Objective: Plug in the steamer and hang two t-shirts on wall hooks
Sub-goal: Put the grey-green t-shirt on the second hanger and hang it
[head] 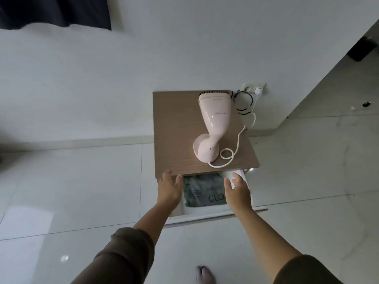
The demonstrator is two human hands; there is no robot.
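Wooden nightstand top [174,128] carries pink steamer [211,124], lying flat, white cord [227,158] looped beside.

My steamer [213,121] is pale pink with a white cord [235,140]. It sits on a brown wood-grain top [174,130]. The near drawer's shirt [203,191] is mottled grey-green with dark lettering.
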